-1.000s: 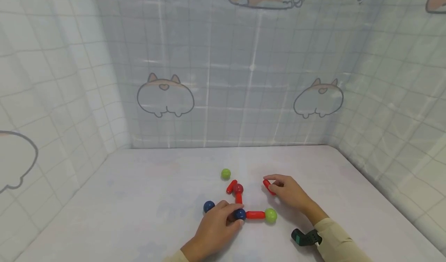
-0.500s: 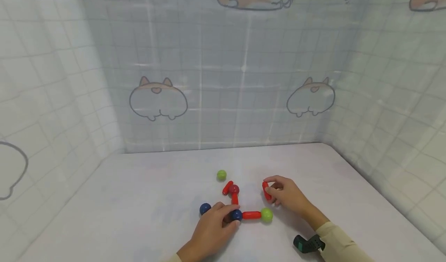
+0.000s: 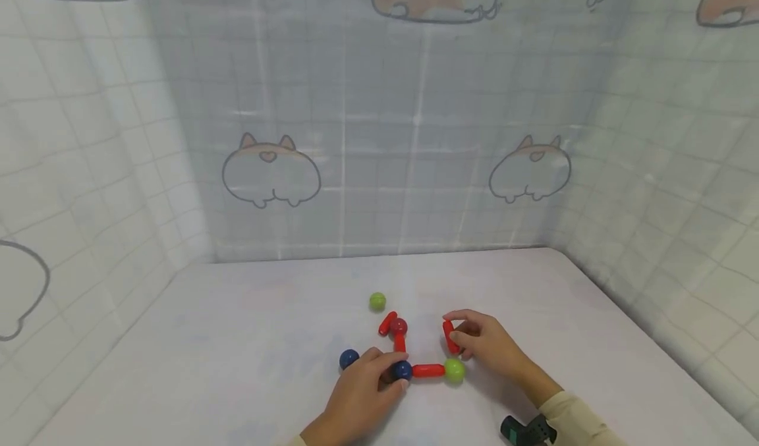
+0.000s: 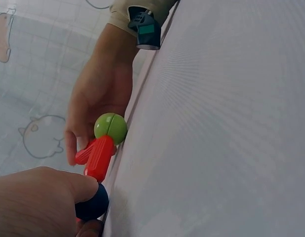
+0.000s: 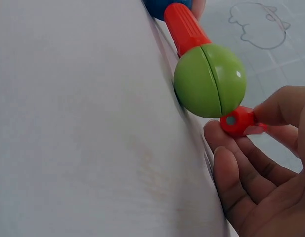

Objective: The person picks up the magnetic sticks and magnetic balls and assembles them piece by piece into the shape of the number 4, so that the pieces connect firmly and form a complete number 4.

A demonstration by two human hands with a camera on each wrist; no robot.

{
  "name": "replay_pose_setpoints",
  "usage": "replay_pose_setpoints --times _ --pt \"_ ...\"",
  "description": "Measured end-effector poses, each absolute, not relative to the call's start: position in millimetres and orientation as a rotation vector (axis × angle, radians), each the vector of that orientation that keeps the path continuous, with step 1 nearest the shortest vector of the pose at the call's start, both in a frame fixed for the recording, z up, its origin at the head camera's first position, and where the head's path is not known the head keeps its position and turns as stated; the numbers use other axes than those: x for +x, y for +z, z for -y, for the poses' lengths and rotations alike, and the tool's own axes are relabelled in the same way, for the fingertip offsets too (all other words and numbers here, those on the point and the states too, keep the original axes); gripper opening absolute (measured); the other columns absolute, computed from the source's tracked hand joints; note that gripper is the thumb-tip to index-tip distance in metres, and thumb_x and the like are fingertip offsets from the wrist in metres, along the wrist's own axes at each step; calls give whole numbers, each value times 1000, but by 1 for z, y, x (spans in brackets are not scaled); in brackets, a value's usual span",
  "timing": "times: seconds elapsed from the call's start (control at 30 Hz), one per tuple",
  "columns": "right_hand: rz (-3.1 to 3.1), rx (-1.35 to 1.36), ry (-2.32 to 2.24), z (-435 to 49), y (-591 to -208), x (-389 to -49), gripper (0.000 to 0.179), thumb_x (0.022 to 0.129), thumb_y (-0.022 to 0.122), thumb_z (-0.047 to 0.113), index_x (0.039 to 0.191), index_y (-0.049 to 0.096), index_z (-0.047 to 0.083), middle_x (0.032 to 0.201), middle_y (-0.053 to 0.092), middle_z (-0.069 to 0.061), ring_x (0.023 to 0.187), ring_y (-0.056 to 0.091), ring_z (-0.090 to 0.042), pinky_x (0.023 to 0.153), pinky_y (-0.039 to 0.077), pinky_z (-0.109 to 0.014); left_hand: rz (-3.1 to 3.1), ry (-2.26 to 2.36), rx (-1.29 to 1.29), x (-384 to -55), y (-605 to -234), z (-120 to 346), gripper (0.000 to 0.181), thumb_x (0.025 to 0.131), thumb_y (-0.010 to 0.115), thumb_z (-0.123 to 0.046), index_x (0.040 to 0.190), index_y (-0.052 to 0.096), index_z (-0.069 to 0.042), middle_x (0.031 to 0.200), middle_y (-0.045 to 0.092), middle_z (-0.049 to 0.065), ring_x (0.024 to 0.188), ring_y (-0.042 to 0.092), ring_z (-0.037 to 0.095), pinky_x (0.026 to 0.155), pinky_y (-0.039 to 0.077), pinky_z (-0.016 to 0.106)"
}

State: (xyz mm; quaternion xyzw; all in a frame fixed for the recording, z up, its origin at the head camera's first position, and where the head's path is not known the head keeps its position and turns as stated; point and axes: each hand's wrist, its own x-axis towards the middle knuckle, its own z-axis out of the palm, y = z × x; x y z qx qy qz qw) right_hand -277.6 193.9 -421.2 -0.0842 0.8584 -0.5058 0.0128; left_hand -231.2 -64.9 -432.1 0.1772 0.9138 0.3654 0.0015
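Observation:
My left hand (image 3: pixel 358 396) grips a dark blue ball (image 3: pixel 403 371). From that ball a red rod (image 3: pixel 428 371) runs right to a green ball (image 3: pixel 454 371), and a second red rod (image 3: pixel 400 344) runs back to a red ball (image 3: pixel 398 327). Another blue ball (image 3: pixel 349 359) shows just beyond the left hand, partly covered by it. My right hand (image 3: pixel 489 344) pinches a loose red rod (image 3: pixel 451 337) between thumb and fingers. In the right wrist view, the held rod's end (image 5: pixel 231 120), with a grey disc in it, lies right at the green ball's edge.
Beside the red ball lies one more red rod (image 3: pixel 387 323). Farther back on the white table (image 3: pixel 284 314) sits a green ball (image 3: pixel 377 302). Curtains printed with cartoon animals (image 3: pixel 379 136) enclose the back and sides. A dark device (image 3: pixel 528 431) is strapped at the right wrist.
My right hand has turned the red rod from slanted to nearly lengthwise and brought it nearer the green ball. The left hand keeps its grip on the blue ball; the view has shifted slightly.

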Motion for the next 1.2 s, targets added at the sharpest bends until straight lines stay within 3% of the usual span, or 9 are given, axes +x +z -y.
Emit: replay_pose_setpoints --times 1.2 --pt "-2647 -298 -1566 -190 -426 -266 45 94 70 19 135 59 4 99 66 -8 77 65 -21 74 58 -32 -2893 1151 586 -227 -440 66 40 87 79 -31 125 72 -23 88 53 -9 75 51 7 64 50 20"
